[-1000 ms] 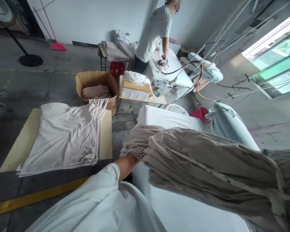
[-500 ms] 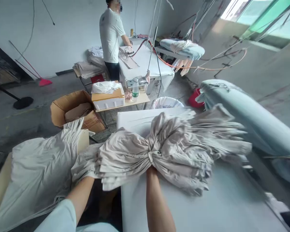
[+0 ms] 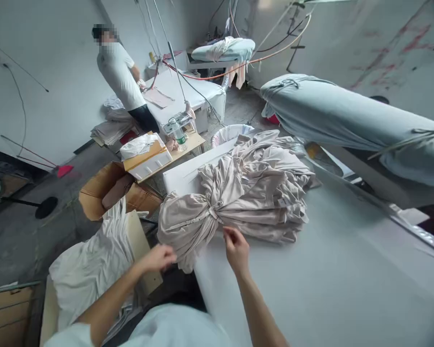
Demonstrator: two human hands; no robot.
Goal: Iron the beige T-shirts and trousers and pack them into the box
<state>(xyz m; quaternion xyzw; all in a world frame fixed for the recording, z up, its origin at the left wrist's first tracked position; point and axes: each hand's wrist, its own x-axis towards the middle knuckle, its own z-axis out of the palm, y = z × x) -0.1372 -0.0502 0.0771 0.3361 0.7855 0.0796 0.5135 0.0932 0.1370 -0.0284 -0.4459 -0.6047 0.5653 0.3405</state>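
Note:
A thick bundle of beige cloth garments (image 3: 235, 197) lies on the white padded table (image 3: 311, 270), cinched at its middle by a tied strip of the same cloth (image 3: 216, 210). My right hand (image 3: 236, 249) is at the bundle's near edge, with its fingertips bunched against the cloth and nothing visible in them. My left hand (image 3: 158, 258) hangs just off the bundle's lower left end, fingers apart and holding nothing.
Left of the table, white cloth (image 3: 90, 260) lies heaped on a pale board. Behind it stand a cardboard box (image 3: 112, 193) and a small table with a foam box. A person (image 3: 117, 72) works at a far ironing table. A large pale blue padded roll (image 3: 347, 115) stretches along the right.
The bundle has dropped from my hands onto the table, and both hands have come off its underside. The view has swung left, so the room sits at a different angle.

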